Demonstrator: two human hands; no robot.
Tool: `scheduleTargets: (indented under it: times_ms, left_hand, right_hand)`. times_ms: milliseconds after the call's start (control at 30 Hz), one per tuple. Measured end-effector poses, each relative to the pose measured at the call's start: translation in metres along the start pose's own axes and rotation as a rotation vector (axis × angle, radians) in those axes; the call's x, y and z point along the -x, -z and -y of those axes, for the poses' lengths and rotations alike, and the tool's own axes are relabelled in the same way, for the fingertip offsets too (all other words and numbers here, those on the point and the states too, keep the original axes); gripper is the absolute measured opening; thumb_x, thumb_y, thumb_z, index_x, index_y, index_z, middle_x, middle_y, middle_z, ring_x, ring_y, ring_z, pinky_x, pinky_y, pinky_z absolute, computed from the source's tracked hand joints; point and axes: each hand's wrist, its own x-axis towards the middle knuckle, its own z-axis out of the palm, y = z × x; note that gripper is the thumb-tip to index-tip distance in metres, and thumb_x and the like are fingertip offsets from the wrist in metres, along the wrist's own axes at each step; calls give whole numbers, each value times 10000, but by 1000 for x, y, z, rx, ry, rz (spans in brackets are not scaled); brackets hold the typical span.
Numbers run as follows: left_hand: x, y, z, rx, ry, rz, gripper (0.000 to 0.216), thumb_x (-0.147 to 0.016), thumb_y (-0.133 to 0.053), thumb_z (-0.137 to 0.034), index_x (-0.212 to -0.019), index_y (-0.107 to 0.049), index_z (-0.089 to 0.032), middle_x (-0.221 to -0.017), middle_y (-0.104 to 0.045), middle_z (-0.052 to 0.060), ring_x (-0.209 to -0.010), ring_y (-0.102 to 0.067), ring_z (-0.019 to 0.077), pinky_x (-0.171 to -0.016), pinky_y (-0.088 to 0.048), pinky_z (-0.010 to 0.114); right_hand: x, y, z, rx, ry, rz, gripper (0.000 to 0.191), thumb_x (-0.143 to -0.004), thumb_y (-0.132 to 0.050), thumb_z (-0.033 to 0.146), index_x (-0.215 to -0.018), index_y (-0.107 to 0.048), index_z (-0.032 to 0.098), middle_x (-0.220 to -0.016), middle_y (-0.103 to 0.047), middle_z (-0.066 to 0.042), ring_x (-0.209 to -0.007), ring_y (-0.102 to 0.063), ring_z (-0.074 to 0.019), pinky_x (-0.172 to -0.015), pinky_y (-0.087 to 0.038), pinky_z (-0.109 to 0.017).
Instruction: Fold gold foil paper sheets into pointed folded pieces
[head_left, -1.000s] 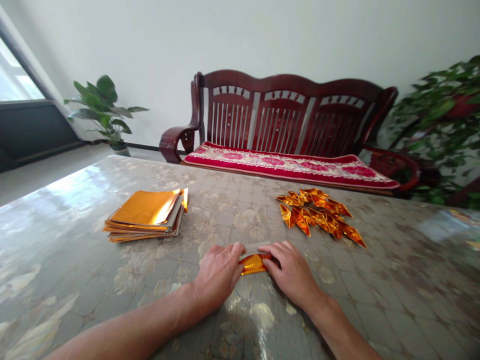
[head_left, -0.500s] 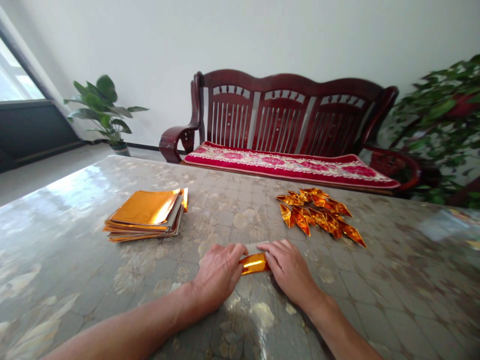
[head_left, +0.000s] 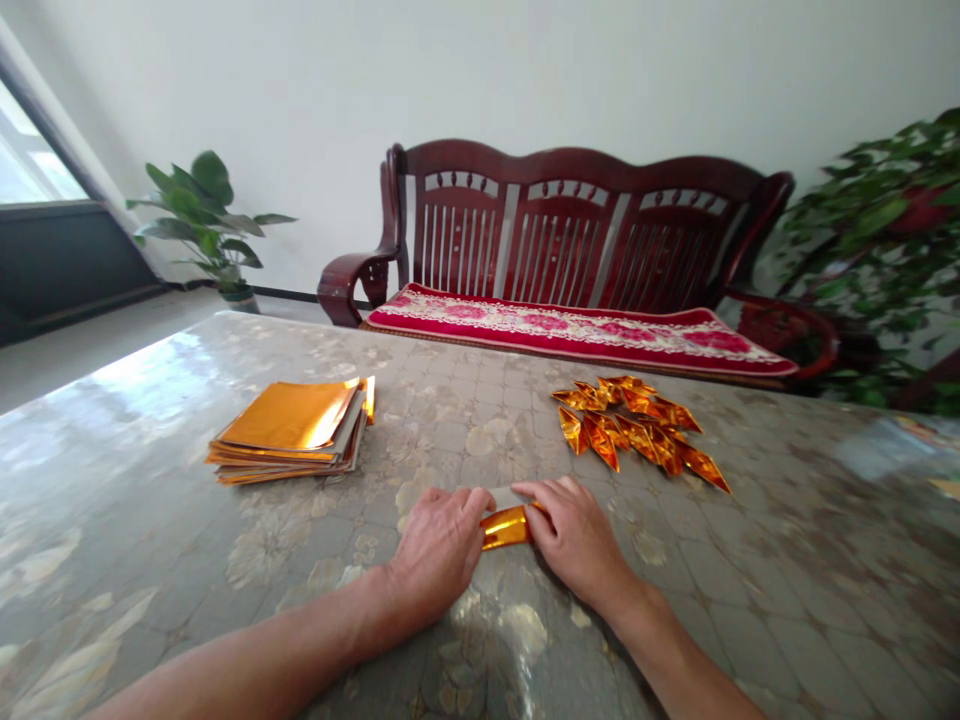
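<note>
Between my two hands lies a sheet of gold foil paper (head_left: 505,528), folded to a narrow strip, its shiny side toward me and a pale strip showing behind. My left hand (head_left: 442,545) grips its left end, fingers curled over the edge. At the other end my right hand (head_left: 574,535) pinches the paper between thumb and fingers. Both hands rest at the table, close together. Further left sits a stack of gold foil sheets (head_left: 289,418), slightly uneven at the edges. Several folded gold foil pieces with pointed ends (head_left: 637,425) lie in a cluster beyond my right hand.
A patterned, glossy cover lies over the table (head_left: 420,430). Behind it stands a dark red wooden bench (head_left: 555,240) with a red floral cushion (head_left: 570,325). Clear plastic (head_left: 889,450) lies at the table's right. Potted plants (head_left: 206,220) stand on both sides.
My right hand has shifted slightly left along the folded paper, so a little less gold shows between the hands. My left hand stays nearly where it was.
</note>
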Motion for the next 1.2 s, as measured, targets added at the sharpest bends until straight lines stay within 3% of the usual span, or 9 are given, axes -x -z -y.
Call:
scheduleTargets:
  times_ms: [233,367,667,900,1200]
  left_hand:
    - [-1,0,-1,-76,-34,13,303,-972,-435,-182,-1233,-545,-291,-956,-666,22,-868,-641,219,-809,-432,348]
    - [-2,2,-1,-128,-66,19,294,-977,-459,-200,-1205,-584,-336,-937,-632,15,-820,-629,212,-770,-441,341]
    - [-2,1,1,-154,-123,-21,215,-958,-537,-201,-1120,-645,-290,-1142,-602,39,-967,-582,225,-825,-433,359]
    - [-1,-1,2,-107,-294,-30,160,-972,-557,-273,-1115,-627,-252,-1080,-640,26,-1058,-531,226,-916,-405,376]
    - [0,-2,3,-162,-359,7,110,-975,-535,-227,-1059,-602,-206,-1020,-636,30,-944,-561,226,-845,-440,378]
  right_hand:
    - [0,-1,1,11,-11,-11,298,-883,-537,151,-1128,-667,261,-988,-712,-32,-938,-568,-232,-832,-418,-347]
    - [0,-1,2,11,-25,-12,307,-861,-563,153,-1129,-668,258,-987,-715,-29,-942,-570,-234,-827,-418,-348]
    - [0,0,0,-15,-62,-27,323,-845,-594,176,-1150,-666,252,-1043,-718,-22,-955,-573,-234,-862,-420,-366]
    - [0,-1,-1,8,-94,-45,322,-830,-607,192,-1138,-678,252,-1000,-724,-20,-929,-586,-230,-838,-424,-349]
    - [3,-2,-6,10,-77,-79,332,-889,-532,189,-1192,-658,235,-952,-714,-37,-915,-588,-229,-831,-425,-352]
